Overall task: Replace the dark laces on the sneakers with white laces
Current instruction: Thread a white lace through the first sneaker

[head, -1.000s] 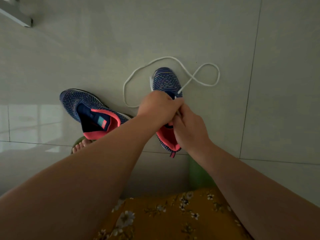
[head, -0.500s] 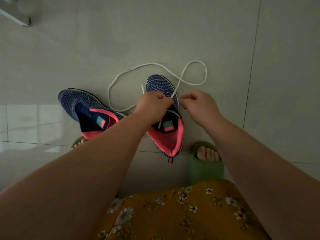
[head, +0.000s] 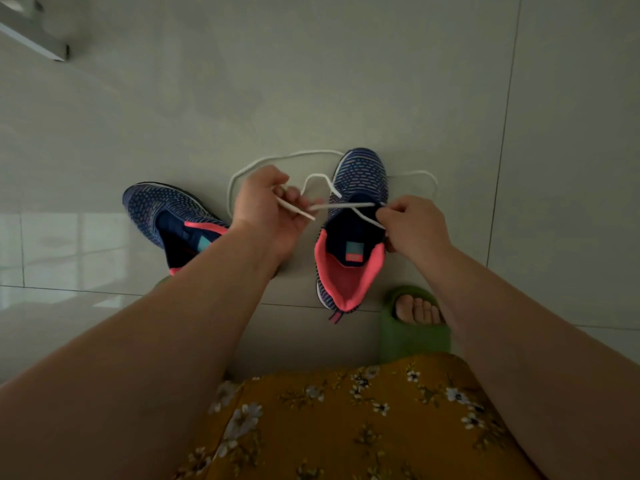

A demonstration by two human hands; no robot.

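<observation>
- While the blue knit sneaker with the pink collar [head: 356, 237] stands on the pale tiled floor [head: 311, 81], its toe points to twelve o'clock.
- Left hand [head: 265, 206] pinches the thin white lace [head: 341, 205]; right hand [head: 414, 225] pinches it at three o'clock.

A green rubber slipper [head: 414, 336] with bare toes showing rests on the pale glossy tiled floor [head: 346, 81] near its lower edge. Below it spreads mustard-yellow fabric with small white flowers [head: 346, 420]. A pale ledge [head: 33, 39] crosses the floor's top-left corner.
</observation>
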